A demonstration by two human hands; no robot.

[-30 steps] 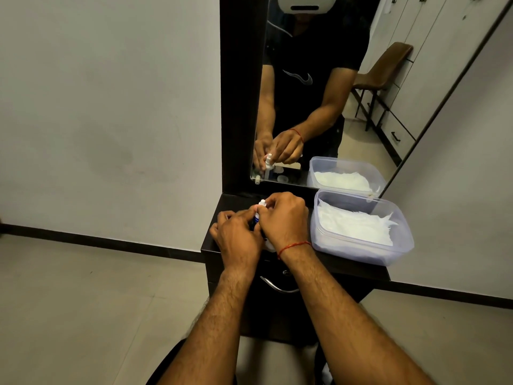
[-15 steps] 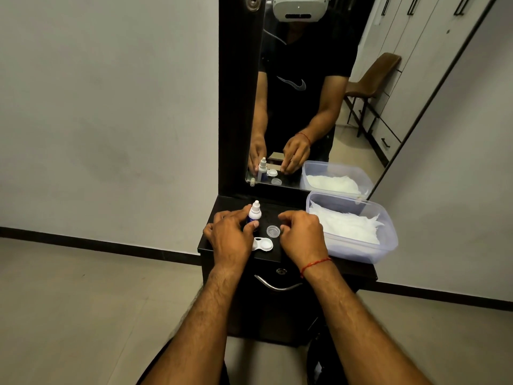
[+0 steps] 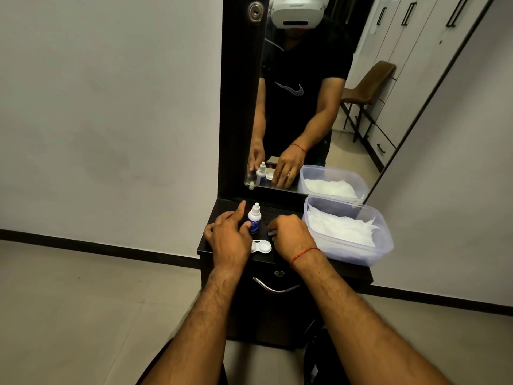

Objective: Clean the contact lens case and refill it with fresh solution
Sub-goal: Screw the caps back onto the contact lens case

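Two hands sat apart on the cabinet (image 3: 279, 212): my left hand (image 3: 227, 238), fingers loose, thumb touching the upright bottle (image 3: 254, 219); the case (image 3: 262, 246) flat near the front between them; my right hand (image 3: 292, 237) curled over a pale cap (image 3: 271, 232), grip too hidden to tell; the tub (image 3: 384, 247) of tissues (image 3: 342, 231) just beside it.

White bottle (image 3: 254, 217) with blue label; white lens case (image 3: 262, 246); red wrist thread (image 3: 303, 252); black cabinet (image 3: 280, 301).
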